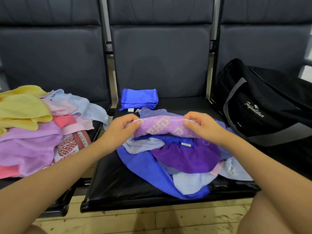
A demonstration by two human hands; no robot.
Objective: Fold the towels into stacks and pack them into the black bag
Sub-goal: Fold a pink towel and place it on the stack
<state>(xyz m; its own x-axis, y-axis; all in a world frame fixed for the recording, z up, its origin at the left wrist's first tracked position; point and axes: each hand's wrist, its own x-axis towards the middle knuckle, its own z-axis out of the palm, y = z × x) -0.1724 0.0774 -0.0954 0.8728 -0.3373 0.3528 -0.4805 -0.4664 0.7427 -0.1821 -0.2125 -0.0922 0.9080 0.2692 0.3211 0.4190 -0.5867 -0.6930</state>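
Observation:
A lilac towel with a pale key pattern [163, 126] is stretched between my hands above the middle seat. My left hand [121, 126] pinches its left end and my right hand [200, 126] pinches its right end. Under it lies a loose heap of blue, light blue and purple towels [184, 157]. A folded bright blue towel [140, 98] sits at the back of the same seat. The black bag [263, 105] stands on the right seat, with white lettering on its side.
A big unfolded pile of yellow, pink, lilac and light blue towels [33, 127] covers the left seat. The middle black seat [118, 186] has bare cushion at its front left. Wooden floor [152, 222] shows below, and my knees frame the bottom corners.

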